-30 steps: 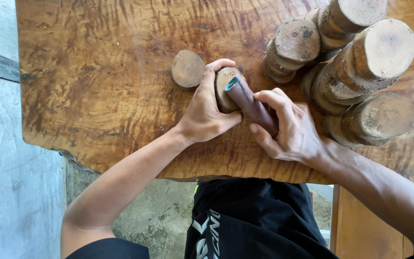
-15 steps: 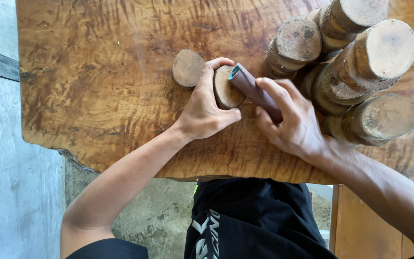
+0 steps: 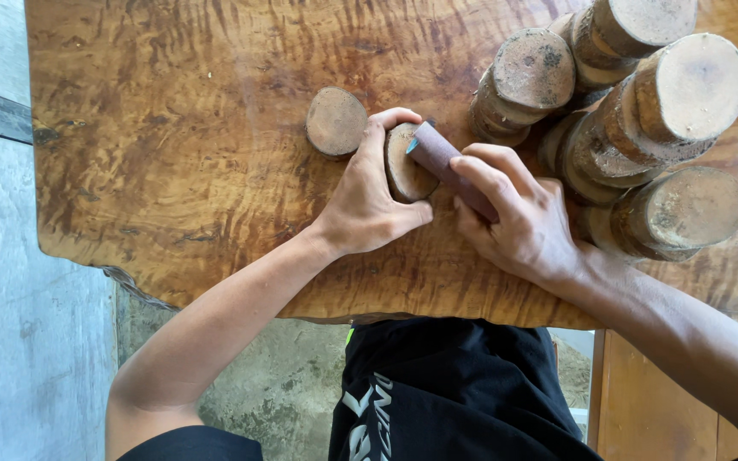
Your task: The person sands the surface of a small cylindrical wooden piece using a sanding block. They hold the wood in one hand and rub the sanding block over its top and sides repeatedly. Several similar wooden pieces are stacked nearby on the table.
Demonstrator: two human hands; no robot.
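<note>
My left hand (image 3: 371, 201) grips a round wooden disc (image 3: 403, 164) tilted on its edge on the wooden tabletop (image 3: 181, 154). My right hand (image 3: 518, 218) holds a brown roll of sandpaper (image 3: 442, 158), whose far end presses against the face of that disc. A second, similar disc (image 3: 336, 121) lies flat just to the left of my left fingertips, untouched.
Several stacks of round wood slices (image 3: 642, 119) stand at the table's right, close behind my right hand. The tabletop has a rough live edge (image 3: 130, 282) at the near left. Below it lie a concrete floor (image 3: 19, 341) and my dark shorts (image 3: 446, 393).
The sandpaper roll and my right hand have slid up and to the left across the disc's face. My left hand keeps the disc in place.
</note>
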